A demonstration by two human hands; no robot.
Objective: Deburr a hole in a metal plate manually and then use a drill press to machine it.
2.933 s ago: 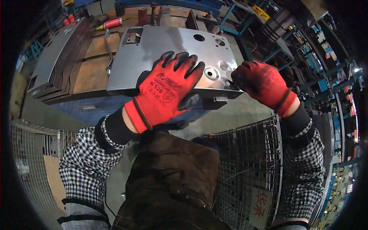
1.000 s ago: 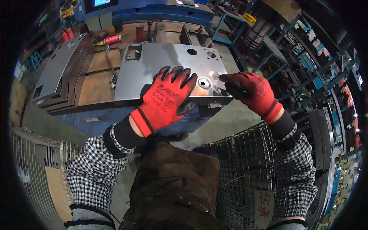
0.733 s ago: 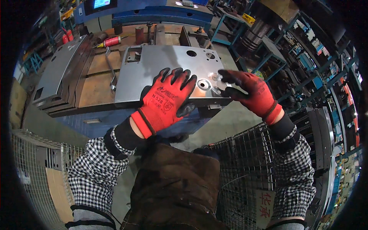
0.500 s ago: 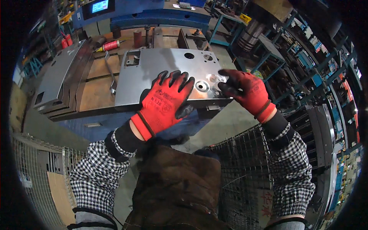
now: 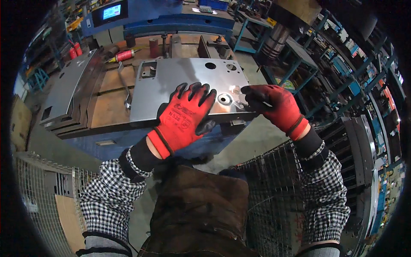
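Head view: a silver sheet-metal panel (image 5: 150,96) lay flat along the near side of a rust-brown bench (image 5: 113,81), with a rectangular cutout at its far left corner, two round holes at its far right and a raised ring around a hole at its near right. Left hand (image 5: 186,113), in a red glove with black fingertips, was open, fingers slightly spread, palm down on the panel near its front edge. Right hand (image 5: 278,107), gloved alike, had its fingers bent at the panel's near right corner; could not tell whether it gripped anything.

Containers: a wire-mesh basket (image 5: 32,171) at lower left held a brown board (image 5: 68,218), standing on edge, and dark slotted metal parts (image 5: 60,184). A second mesh basket (image 5: 274,171), between the apron (image 5: 199,205) and the right sleeve (image 5: 323,192), was too dark inside to identify contents. A blue bin (image 5: 212,4) sat on the far machine table; contents too small to make out. Two red bottles (image 5: 77,48) stood beyond the bench's left end.

On the bench, left of the panel, lay a wrench (image 5: 125,83) and, beside it, a stack of similar panels (image 5: 70,79); a red-and-yellow cylinder (image 5: 124,55) lay farther back.
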